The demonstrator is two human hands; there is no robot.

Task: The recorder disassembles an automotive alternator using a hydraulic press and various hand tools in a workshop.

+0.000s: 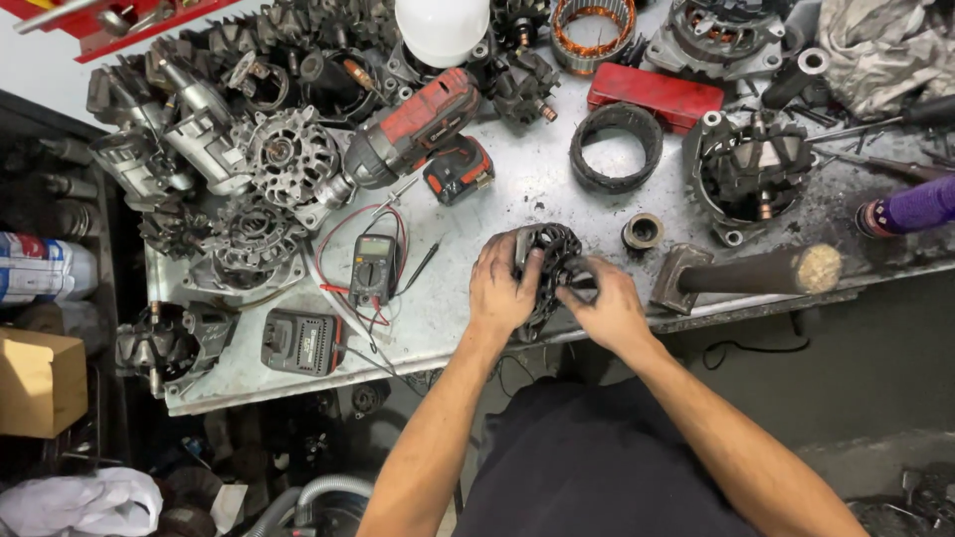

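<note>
Hands (507, 288) (609, 308) gripped dark alternator housing (549, 261) together at bench (527, 189) edge.
Nearby: multimeter (374, 268), small ring (643, 231), hammer (741, 273); nothing lay between.

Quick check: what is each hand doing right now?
Left hand: closed on the dark alternator housing.
Right hand: fingers on the same housing's right side; full grip cannot be told.

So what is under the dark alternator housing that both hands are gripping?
The alternator housing rests on the grey metal workbench, near its front edge. The left hand and right hand cover its lower part, so anything beneath it is hidden.
</note>
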